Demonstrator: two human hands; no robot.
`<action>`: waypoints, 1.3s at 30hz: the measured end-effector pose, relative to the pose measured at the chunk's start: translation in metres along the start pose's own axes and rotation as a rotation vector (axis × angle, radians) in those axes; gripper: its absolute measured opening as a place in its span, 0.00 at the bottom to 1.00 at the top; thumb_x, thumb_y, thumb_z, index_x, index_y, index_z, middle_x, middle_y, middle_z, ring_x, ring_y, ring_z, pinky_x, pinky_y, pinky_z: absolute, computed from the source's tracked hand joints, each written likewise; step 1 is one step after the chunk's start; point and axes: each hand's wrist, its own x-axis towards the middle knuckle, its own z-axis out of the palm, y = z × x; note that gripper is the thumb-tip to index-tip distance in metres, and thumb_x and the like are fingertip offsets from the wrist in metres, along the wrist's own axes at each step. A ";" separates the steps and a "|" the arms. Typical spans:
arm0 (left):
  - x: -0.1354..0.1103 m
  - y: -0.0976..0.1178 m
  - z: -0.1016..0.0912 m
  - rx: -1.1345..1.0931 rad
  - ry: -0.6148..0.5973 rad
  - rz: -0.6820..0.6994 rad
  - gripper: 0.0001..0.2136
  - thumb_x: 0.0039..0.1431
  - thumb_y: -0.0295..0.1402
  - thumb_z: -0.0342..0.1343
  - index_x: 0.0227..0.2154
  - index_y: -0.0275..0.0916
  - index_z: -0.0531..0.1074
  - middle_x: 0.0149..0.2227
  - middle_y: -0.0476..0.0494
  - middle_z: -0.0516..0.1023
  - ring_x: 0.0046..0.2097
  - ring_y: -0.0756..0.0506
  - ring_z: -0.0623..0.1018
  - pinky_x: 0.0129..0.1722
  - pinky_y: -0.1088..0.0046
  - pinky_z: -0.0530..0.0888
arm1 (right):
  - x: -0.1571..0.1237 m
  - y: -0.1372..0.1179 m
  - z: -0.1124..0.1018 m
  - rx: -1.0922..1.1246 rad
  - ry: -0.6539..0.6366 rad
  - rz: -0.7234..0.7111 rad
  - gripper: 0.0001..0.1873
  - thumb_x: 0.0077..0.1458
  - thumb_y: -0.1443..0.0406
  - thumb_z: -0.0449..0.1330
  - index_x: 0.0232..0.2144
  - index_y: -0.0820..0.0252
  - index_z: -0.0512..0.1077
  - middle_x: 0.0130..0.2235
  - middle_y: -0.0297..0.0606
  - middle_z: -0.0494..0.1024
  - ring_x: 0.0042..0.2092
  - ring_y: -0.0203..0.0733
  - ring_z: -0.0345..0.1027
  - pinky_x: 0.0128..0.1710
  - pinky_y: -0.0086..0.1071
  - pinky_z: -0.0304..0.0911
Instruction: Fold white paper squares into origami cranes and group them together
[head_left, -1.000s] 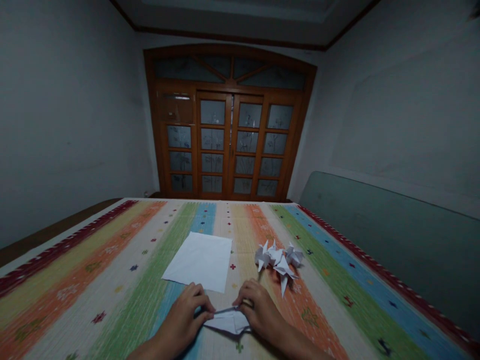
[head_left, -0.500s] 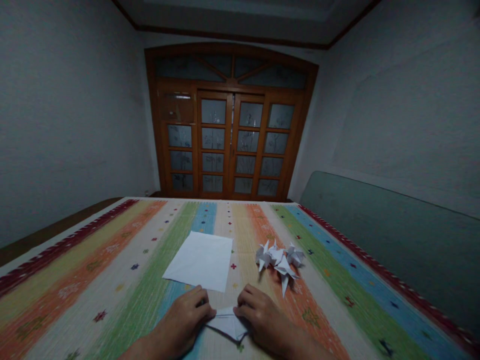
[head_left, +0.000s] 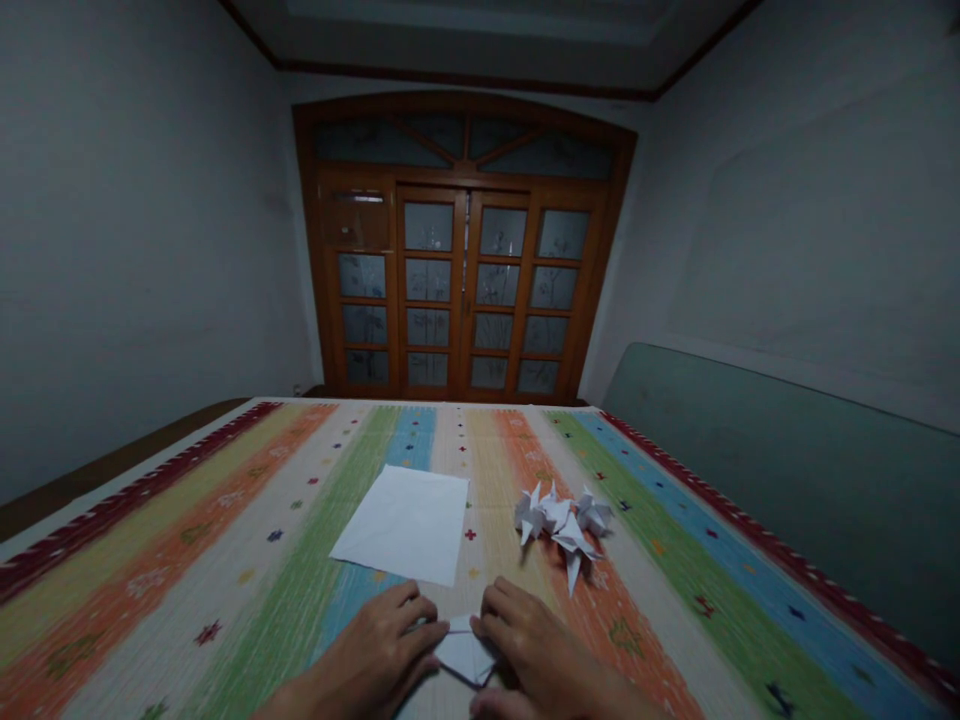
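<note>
- Change: your white folded paper piece looks shorter and more compact than a second ago, no longer a long, flat shape. One point now aims toward you.
- Left hand: clenched, fingers curled over the piece's left end, grasping it, not released.
- Right hand: fingers bent over the piece's right side, thumb low by its near edge. Also closed on the paper. Your knuckles hide part of the contact, so you can't read pinch force from this view.
- Piece location: between your hands, over a cream stripe near the close edge of the frame. Can't tell whether it is touching the cloth.
- Ahead of your left hand: flat white rectangular paper sheet, its near edge just past your fingertips.
- Ahead of your right hand: tight cluster of white paper origami cranes, touching each other, on the orange stripe, well clear of the sheet.
- Underneath: striped multicoloured woven cloth.
- Far end: brown wooden glazed double door. On the right: grey-green padded panel.
</note>
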 end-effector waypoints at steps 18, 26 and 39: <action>0.009 -0.001 0.020 -0.364 0.087 -0.342 0.08 0.60 0.19 0.65 0.33 0.39 0.81 0.37 0.46 0.78 0.41 0.44 0.76 0.42 0.71 0.72 | 0.002 -0.014 0.002 -0.097 0.145 -0.036 0.08 0.62 0.73 0.58 0.42 0.63 0.76 0.40 0.47 0.79 0.42 0.49 0.71 0.41 0.36 0.68; 0.007 -0.003 0.022 -0.427 0.112 -0.330 0.10 0.61 0.19 0.62 0.35 0.41 0.82 0.37 0.46 0.78 0.41 0.44 0.76 0.41 0.71 0.71 | 0.000 -0.012 0.002 0.066 0.205 -0.012 0.09 0.64 0.70 0.56 0.40 0.61 0.77 0.41 0.46 0.78 0.43 0.48 0.73 0.42 0.36 0.70; 0.010 -0.004 0.016 -0.547 0.083 -0.462 0.09 0.57 0.20 0.62 0.31 0.40 0.83 0.34 0.49 0.77 0.37 0.46 0.76 0.38 0.73 0.68 | 0.001 -0.012 0.003 0.232 0.297 0.079 0.07 0.61 0.69 0.59 0.32 0.61 0.78 0.38 0.44 0.79 0.39 0.46 0.75 0.39 0.35 0.68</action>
